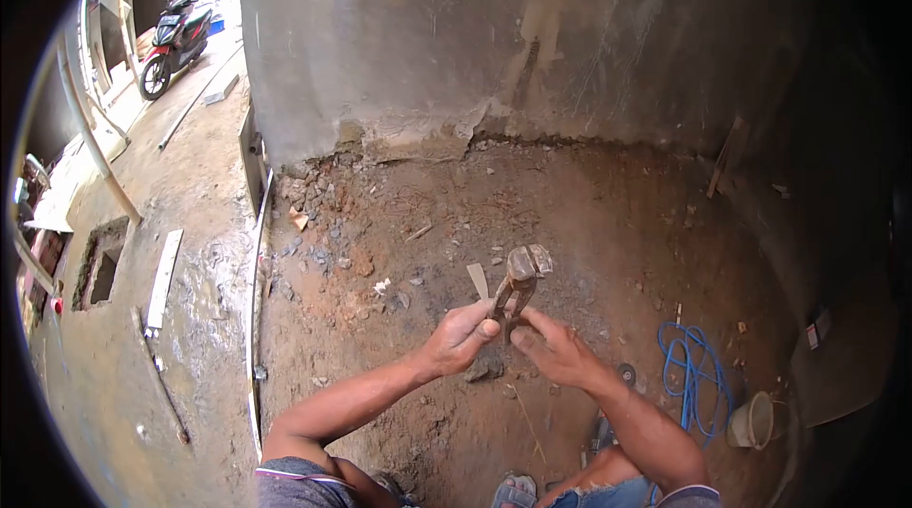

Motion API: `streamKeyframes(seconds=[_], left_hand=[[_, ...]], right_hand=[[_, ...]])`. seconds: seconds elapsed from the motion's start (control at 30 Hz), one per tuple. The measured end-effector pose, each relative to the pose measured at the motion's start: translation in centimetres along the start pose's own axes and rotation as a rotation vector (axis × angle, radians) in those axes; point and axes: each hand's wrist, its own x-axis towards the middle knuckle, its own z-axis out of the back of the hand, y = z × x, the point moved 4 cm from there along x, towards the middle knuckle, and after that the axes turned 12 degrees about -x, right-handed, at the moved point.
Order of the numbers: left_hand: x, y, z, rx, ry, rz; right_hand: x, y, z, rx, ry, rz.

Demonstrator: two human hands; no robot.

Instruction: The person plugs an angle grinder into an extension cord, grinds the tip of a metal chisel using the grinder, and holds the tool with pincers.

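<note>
Rusty pincers (522, 266) are held out in front of me, their rounded jaws pointing away. My left hand (461, 337) is closed around the left handle, thumb on top. A pale flat strip (478, 280) sticks up beside the fingers of that hand; I cannot tell what it is or where its lower end goes. On the other handle, my right hand (556, 348) has its fingers closed. The handle ends are hidden by the hands. Below them, a dark stone (484, 367) lies on the dirt floor (589, 252).
A plastered wall (408, 43) rises ahead, with rubble (323, 204) along its foot. To the right lie a blue hose or rope (698, 375) and a bucket (752, 421). A motorbike (176, 43) stands far left, beyond a square pit (103, 266) and a white board (165, 278).
</note>
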Motion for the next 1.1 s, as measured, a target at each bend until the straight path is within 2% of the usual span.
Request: streamKeyframes(seconds=[0.2,0.33,0.6,0.93,1.1], left_hand=[[-0.5,0.4,0.3,-0.011,-0.025,-0.124],[-0.8,-0.9,-0.1,0.055,-0.058,-0.234],[-1.6,0.5,0.0,0.078,-0.003,-0.172],[-1.5,3.0,-1.2,-0.191,0.089,-0.125],[-1.4,4.1,-1.2,-0.160,0.145,-0.101]], right_hand=[[0.3,1.8,-2.0,0.036,-0.155,0.060],[0.1,2.6,-2.1,-0.066,-0.240,0.091],[0.5,1.7,-3.0,-0.094,-0.317,0.151],[0.6,0.2,-3.1,-0.076,-0.285,0.193],[0.7,-1.8,-3.7,-0.167,-0.206,0.187]])
